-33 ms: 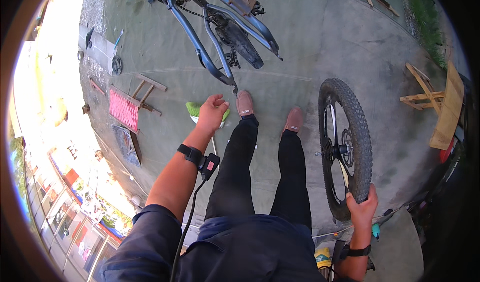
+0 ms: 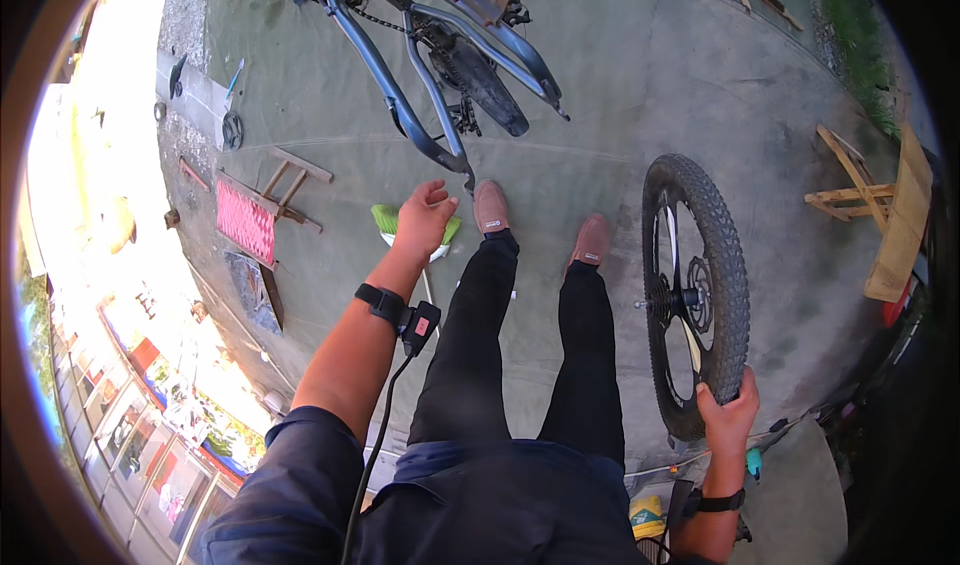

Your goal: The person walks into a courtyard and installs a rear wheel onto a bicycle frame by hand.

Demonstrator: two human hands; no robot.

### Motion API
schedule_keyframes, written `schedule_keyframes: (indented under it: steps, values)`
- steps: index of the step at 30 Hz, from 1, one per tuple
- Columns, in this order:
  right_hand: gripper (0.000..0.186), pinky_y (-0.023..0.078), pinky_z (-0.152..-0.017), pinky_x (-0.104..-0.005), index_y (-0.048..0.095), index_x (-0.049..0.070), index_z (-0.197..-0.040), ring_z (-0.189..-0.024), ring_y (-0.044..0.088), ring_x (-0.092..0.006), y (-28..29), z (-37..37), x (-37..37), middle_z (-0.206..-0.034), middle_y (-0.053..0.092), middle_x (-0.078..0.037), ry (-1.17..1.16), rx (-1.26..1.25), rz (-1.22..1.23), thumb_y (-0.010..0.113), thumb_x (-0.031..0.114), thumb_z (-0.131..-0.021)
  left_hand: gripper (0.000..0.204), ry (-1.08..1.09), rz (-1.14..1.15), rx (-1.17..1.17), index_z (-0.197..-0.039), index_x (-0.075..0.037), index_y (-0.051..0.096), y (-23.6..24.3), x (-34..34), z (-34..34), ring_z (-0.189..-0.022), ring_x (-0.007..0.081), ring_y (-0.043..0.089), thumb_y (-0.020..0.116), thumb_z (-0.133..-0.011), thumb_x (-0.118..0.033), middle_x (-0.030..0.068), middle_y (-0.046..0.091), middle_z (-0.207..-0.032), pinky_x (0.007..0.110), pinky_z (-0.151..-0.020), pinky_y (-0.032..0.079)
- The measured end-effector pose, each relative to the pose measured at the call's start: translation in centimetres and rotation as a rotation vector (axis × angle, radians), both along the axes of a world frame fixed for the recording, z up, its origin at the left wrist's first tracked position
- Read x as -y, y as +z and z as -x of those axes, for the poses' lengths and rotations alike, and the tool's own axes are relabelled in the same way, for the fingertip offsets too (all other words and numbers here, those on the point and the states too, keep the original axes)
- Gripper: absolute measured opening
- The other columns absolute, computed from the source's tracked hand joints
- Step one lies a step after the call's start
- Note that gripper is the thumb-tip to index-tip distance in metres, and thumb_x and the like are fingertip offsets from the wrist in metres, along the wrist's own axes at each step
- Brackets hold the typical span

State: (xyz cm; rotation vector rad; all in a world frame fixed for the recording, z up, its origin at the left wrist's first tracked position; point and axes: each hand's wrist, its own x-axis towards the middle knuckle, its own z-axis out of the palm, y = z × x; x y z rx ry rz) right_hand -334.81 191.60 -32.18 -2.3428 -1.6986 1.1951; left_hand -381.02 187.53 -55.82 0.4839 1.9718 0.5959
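Observation:
On the right, my right hand (image 2: 729, 408) is closed around the knobby tyre of a bicycle wheel (image 2: 738, 265) at its near side. The wheel stands upright; its spokes, sprockets, brake disc and axle show. My left hand (image 2: 424, 217) hangs in front of my left leg, fingers loosely bent and somewhat apart, with nothing seen in it. Ahead of it is a blue bicycle frame (image 2: 375, 60) with a chain, a dark mudguard-like piece and two bare fork-like ends where no wheel sits. The nearer end is close to my left shoe (image 2: 491, 208).
A low stool with a pink woven seat (image 2: 246, 219) lies on its side at left. A green and white thing (image 2: 385, 217) is partly behind my left hand. At right are a wooden folding stool (image 2: 893, 210) and wood scraps (image 2: 778, 10). A yellow item (image 2: 648, 517) lies near my right forearm.
The wheel and my right hand have shifted very slightly to the right in the picture. My left hand stays nearly in place, and the grip on the tyre is the same.

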Motion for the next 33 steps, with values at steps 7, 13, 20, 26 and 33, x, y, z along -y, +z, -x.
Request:
schedule_keyframes:
  steps: [7,13,20,26,33]
  values:
    - [0.032,0.045,-0.07,-0.0287,0.057,0.0,-0.098,-0.075,0.051,-0.0128,-8.9,-0.8,-1.6,-0.082,0.057,-0.004,-0.171,-0.041,0.057,0.073,0.006,-0.07,0.073,-0.27,-0.174,-0.351,-0.136,-0.001,0.045,-8.1,-5.7,2.4,-0.12,0.0391,0.053,0.078,-0.073,-0.02,0.0254,0.054,-0.125,0.044,-0.099,0.044]
    - [0.039,0.046,-0.072,-0.0308,0.057,-0.001,-0.101,-0.075,0.052,-0.0159,-10.3,-0.2,-3.3,-0.083,0.058,-0.006,-0.161,-0.005,0.001,0.072,0.007,-0.066,0.076,-0.374,-0.336,-0.584,-0.136,-0.005,0.047,-11.9,-8.4,2.0,-0.125,0.0404,0.048,0.081,-0.072,-0.026,0.025,0.045,-0.136,0.044,-0.105,0.041]
    - [0.044,0.047,-0.075,-0.033,0.057,-0.002,-0.104,-0.077,0.053,-0.0191,-10.1,0.5,-3.7,-0.085,0.06,-0.009,-0.072,0.028,-0.007,0.072,0.007,-0.064,0.064,-0.336,-0.293,-0.347,-0.132,-0.001,0.048,-12.2,-9.8,1.1,-0.114,0.0309,0.056,0.078,-0.077,-0.018,0.0189,0.061,-0.118,0.039,-0.096,0.044]
    - [0.044,0.046,-0.076,-0.0318,0.056,-0.002,-0.104,-0.078,0.051,-0.0177,-10.2,0.3,-4.3,-0.086,0.058,-0.008,-0.061,0.001,0.008,0.071,0.006,-0.064,0.064,0.141,-0.203,0.246,-0.14,-0.002,0.039,-13.1,-10.1,1.5,-0.103,0.0211,0.057,0.069,-0.084,-0.012,0.0113,0.062,-0.114,0.035,-0.092,0.044]
    - [0.043,0.045,-0.076,-0.0314,0.055,-0.001,-0.103,-0.079,0.049,-0.0176,-10.3,0.2,-4.3,-0.087,0.057,-0.008,-0.107,0.003,0.018,0.07,0.007,-0.064,0.025,0.768,-0.218,0.451,-0.113,-0.007,0.059,-16.0,-9.2,1.2,-0.104,0.0254,0.056,0.051,-0.097,-0.024,0.0063,0.059,-0.107,0.045,-0.091,0.048]
